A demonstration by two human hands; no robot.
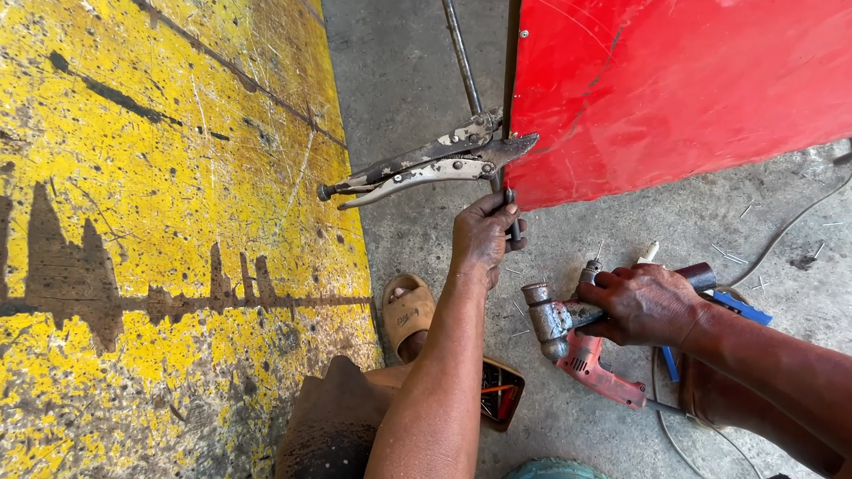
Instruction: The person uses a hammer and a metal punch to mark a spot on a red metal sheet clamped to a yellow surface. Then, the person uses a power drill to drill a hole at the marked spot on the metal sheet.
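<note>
Far to the left of both hands lies a big yellow panel (152,230), scratched and worn down to grey in a jagged band; it bears no label that I can see. Just above the left hand (485,235), locking pliers (428,164) are clamped onto the edge of a red sheet (684,70), their handles jutting left. The left hand is closed around a thin metal rod (464,59) running along that edge. The rod looks stiff and light, best gripped low where the hand has it. The red sheet is glossy and likely slippery, thin enough to flex, with sharp edges. To the right, the right hand (644,306) is wrapped around a red power drill (581,343) on the concrete floor (804,245). It looks heavy and rigid, so the handle seems the place to hold it.
</note>
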